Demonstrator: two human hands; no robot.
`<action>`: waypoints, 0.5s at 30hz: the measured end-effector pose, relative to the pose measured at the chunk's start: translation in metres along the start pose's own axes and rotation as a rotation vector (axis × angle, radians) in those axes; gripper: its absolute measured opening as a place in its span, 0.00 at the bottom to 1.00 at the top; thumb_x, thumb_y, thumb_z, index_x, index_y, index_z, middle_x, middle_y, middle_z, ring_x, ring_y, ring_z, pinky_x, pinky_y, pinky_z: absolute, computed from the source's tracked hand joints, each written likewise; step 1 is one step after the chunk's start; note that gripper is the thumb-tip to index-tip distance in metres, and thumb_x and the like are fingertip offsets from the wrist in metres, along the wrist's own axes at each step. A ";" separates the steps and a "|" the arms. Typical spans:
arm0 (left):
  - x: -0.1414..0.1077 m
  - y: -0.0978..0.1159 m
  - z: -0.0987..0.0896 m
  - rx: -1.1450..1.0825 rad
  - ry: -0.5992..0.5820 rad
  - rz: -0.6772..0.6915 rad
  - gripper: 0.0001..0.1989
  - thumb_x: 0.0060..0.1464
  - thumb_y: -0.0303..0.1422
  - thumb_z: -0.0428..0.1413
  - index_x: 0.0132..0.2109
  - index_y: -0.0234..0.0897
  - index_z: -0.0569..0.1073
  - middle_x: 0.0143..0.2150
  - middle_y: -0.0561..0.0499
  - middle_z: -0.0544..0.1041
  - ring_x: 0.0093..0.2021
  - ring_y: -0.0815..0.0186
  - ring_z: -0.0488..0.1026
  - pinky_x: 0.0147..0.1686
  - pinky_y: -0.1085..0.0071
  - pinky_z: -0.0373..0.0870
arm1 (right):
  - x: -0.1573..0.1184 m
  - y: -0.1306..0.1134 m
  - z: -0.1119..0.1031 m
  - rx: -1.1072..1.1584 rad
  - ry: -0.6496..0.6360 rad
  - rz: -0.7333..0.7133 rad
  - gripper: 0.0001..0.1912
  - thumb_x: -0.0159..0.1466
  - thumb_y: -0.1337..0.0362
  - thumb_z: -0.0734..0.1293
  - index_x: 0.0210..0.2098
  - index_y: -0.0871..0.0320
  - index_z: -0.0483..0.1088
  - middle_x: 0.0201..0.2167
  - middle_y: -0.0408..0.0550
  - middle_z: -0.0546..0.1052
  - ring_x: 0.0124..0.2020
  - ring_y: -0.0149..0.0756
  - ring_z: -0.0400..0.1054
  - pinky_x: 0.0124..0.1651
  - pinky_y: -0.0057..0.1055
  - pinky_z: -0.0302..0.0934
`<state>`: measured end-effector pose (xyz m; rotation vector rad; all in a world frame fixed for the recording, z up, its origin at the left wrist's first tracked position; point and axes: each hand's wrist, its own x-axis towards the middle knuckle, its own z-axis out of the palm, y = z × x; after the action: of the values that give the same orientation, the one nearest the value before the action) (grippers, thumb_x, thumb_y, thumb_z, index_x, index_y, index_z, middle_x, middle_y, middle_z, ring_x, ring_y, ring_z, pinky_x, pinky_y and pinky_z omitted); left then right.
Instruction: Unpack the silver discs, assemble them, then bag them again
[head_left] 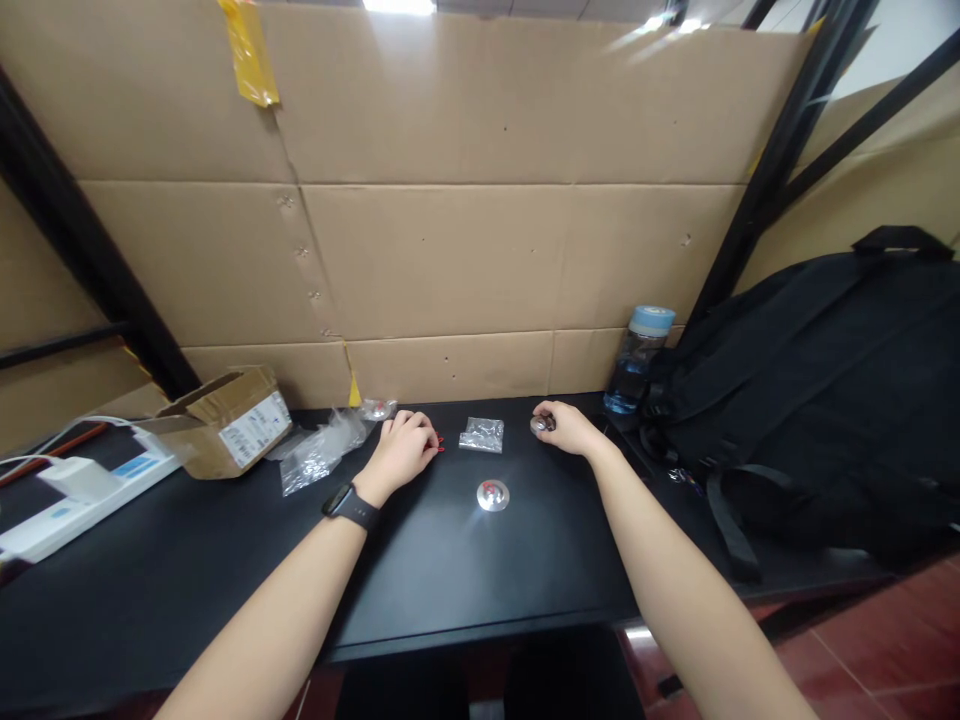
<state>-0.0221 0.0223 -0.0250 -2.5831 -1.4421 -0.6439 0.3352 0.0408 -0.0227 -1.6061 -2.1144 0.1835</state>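
My left hand is low over the black table, its fingers curled and pressed together around a small red item. Only thin red ends show past the fingertips, so I cannot make out its kind. On the right, my right hand grips a small round shiny metal piece, partly hidden by the fingers. Between the hands lies a small clear plastic packet. Closer to me, a round silver disc with a reddish middle rests flat on the table. A similar shiny round piece is behind my left hand.
At left are crumpled clear plastic bags, an opened cardboard box and a white power strip with cables. A water bottle and a black backpack stand at right. A cardboard wall closes the back.
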 end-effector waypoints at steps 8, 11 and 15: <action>0.002 0.010 -0.003 -0.028 0.058 -0.009 0.06 0.63 0.32 0.52 0.38 0.41 0.72 0.43 0.48 0.77 0.53 0.55 0.65 0.52 0.56 0.57 | 0.001 0.004 0.002 0.055 0.021 -0.017 0.15 0.54 0.68 0.72 0.42 0.56 0.76 0.38 0.48 0.80 0.38 0.37 0.73 0.43 0.29 0.64; 0.004 0.013 -0.009 -0.096 0.091 -0.059 0.06 0.64 0.31 0.50 0.38 0.41 0.71 0.41 0.49 0.78 0.51 0.57 0.67 0.53 0.56 0.56 | 0.002 0.005 0.001 0.096 0.020 -0.005 0.16 0.53 0.69 0.73 0.42 0.57 0.76 0.39 0.48 0.81 0.37 0.36 0.74 0.43 0.29 0.64; 0.006 0.017 -0.016 -0.185 0.126 -0.088 0.06 0.63 0.33 0.51 0.37 0.41 0.71 0.41 0.50 0.79 0.48 0.58 0.70 0.51 0.58 0.56 | 0.003 0.007 0.000 0.123 0.013 0.026 0.16 0.51 0.69 0.74 0.41 0.57 0.76 0.39 0.47 0.81 0.36 0.36 0.74 0.42 0.29 0.65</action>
<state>-0.0099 0.0129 -0.0067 -2.5681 -1.5294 -0.9771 0.3413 0.0454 -0.0245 -1.5590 -2.0321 0.3054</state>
